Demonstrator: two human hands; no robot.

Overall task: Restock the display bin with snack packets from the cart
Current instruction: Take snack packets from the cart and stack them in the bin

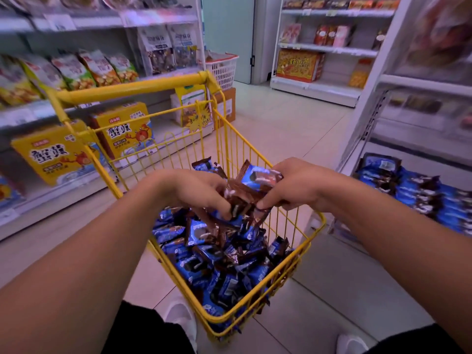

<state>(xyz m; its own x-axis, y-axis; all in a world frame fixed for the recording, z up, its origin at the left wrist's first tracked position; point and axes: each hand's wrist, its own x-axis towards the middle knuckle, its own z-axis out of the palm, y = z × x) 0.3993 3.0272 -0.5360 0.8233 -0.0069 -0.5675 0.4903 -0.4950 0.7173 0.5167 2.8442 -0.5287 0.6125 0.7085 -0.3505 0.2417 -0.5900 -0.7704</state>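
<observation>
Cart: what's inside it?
The cart holds a loose pile of blue-and-brown snack packets. Both hands, left hand and right hand, grip a bunch above the pile. The cart floor is covered, so depth is unknown.

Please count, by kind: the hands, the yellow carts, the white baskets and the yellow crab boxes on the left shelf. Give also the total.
Hands: 2, left hand and right hand, both gripping snack packets
Yellow cart: 1
White basket: 1
Yellow crab boxes: 2
Total: 6
</observation>
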